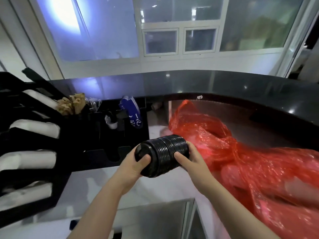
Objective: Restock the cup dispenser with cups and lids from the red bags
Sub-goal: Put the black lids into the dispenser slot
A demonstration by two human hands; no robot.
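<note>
**A:** Where do you stand with the restocking?

**B:** Partway, I'd judge. You hold a stack of black lids (pixel 162 155) on its side above the counter (pixel 96 190), clear of the red bag (pixel 241 161). Your left hand (pixel 133 167) grips the near end, thumb curled over the top lid. Your right hand (pixel 187 156) wraps the far end, fingers curled round the ribbed edges. Both hands are closed on the stack, neither loose.

**A:** And the dispenser?

**B:** The black dispenser (pixel 34 135) sits to your left. Its slanted slots already show white cup stacks (pixel 34 129), so the cups look at least partly done. Whether every slot is full, you cannot tell from here; its left part runs out of view.

**A:** So the lids are what's left?

**B:** Likely. The low black tray (pixel 101 156) in front of the stack has notched compartments that look unfilled, and the lids are near it but not yet in. Which compartment they belong in, I cannot tell.

**A:** Anything still in the bag?

**B:** The bag lies crumpled along the right side of the counter. Pale shapes show faintly through the plastic, so some stock may remain inside.
</note>
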